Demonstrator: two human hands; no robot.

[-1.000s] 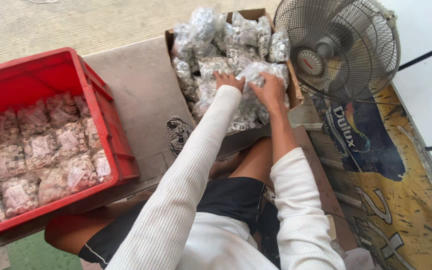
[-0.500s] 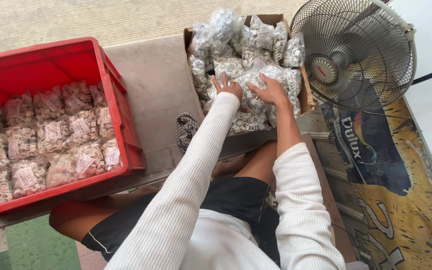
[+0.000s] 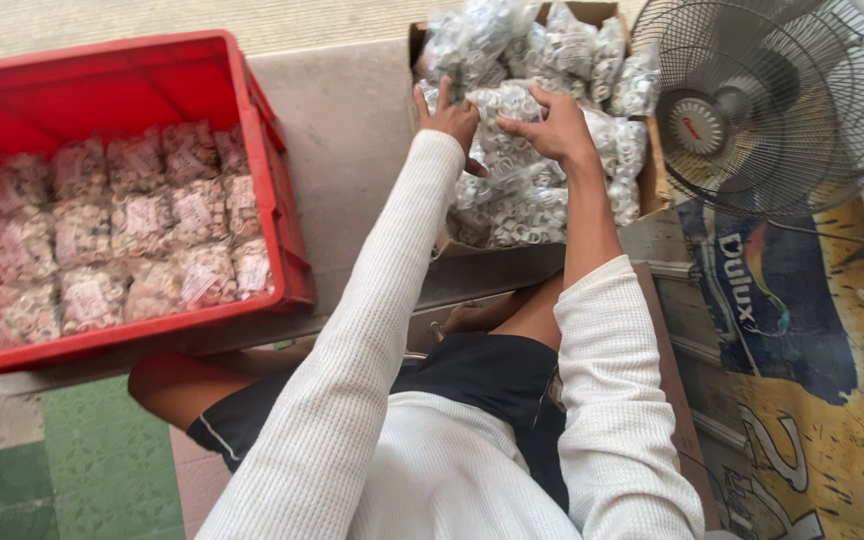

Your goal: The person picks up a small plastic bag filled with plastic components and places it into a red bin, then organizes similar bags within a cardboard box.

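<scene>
Hands same as half a second back: left hand (image 3: pixel 449 115) and right hand (image 3: pixel 555 128) both grasping one clear plastic bag of small white rings (image 3: pixel 504 135) atop the heaped brown cardboard box (image 3: pixel 652 175). Red plastic crate (image 3: pixel 252 120) left of the box, bare gap between; grey wire-caged fan (image 3: pixel 767 105) crowds its right edge.

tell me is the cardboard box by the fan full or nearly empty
Full. The cardboard box is heaped above its rim with clear bags of small white rings, and both hands grip one bag on top.

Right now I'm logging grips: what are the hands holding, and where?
Both hands, left hand and right hand, grip one clear bag of small rings by its opposite sides.
</scene>
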